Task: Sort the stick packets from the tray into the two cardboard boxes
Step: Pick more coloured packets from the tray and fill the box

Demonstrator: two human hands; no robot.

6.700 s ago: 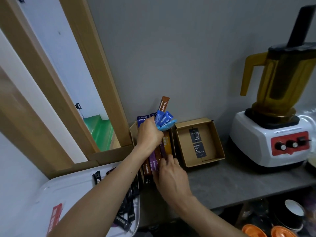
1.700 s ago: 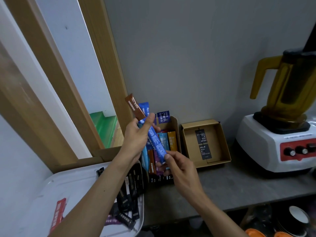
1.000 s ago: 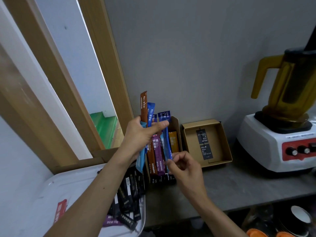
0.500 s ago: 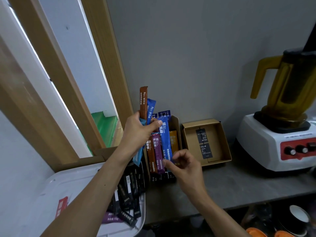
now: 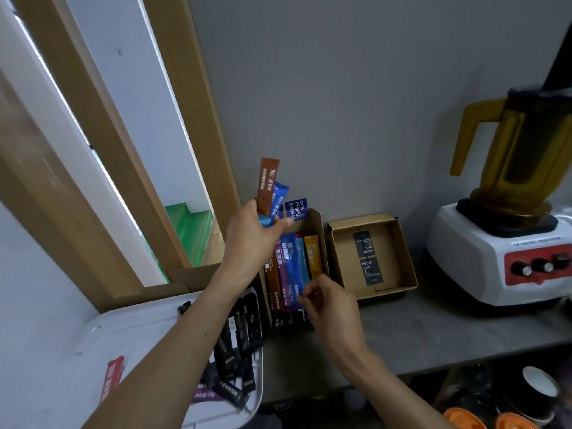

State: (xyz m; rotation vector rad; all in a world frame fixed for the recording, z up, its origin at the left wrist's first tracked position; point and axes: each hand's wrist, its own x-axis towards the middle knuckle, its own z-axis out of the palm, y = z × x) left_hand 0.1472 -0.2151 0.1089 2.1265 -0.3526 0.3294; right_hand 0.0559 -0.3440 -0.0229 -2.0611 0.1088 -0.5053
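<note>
My left hand [image 5: 252,239] grips a small bunch of stick packets upright: a brown one [image 5: 266,185], a blue one [image 5: 279,199] and a light blue end below them. My right hand [image 5: 328,300] pinches the lower end of a blue packet [image 5: 291,267] that lies in the left cardboard box [image 5: 318,224] among brown, purple, light blue and orange packets. The right cardboard box [image 5: 343,267] holds two black packets [image 5: 366,258]. The white tray [image 5: 145,335] at lower left carries several black packets [image 5: 238,345], a purple one and a red one [image 5: 111,377].
A white blender base with a red panel and an amber jug [image 5: 507,243] stands on the grey counter [image 5: 433,329] to the right. A wooden window frame [image 5: 173,119] rises on the left. Orange lids and a cup sit under the counter at lower right.
The blue packet went from my left hand's bunch down into the left box, my right hand guiding its lower end. My left hand stays raised with the other packets.
</note>
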